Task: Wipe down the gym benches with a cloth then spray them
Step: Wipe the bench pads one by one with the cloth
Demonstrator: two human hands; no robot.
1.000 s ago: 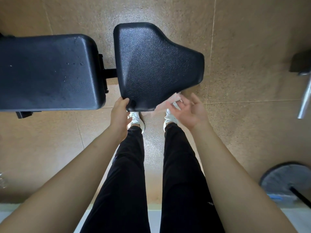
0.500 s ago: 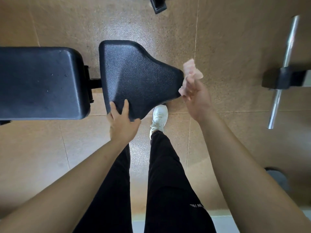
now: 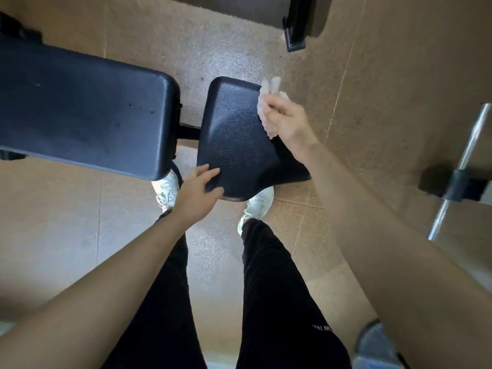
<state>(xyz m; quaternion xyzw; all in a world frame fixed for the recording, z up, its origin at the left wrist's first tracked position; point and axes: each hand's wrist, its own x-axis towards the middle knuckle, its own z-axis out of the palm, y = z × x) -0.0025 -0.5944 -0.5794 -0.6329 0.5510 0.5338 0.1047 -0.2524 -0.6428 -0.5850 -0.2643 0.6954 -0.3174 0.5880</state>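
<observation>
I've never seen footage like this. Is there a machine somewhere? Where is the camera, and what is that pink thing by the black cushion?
There is no machine here. A person wears a camera on the head that looks down, so you see their own hands, black trousers and white shoes. The black cushions are a gym bench: a long back pad and a smaller seat pad, above a brown floor. The right hand grips a crumpled pinkish cloth at the seat pad's far right edge, to wipe it. The left hand rests on the pad's near corner. The metal bar at right is other gym equipment.
</observation>
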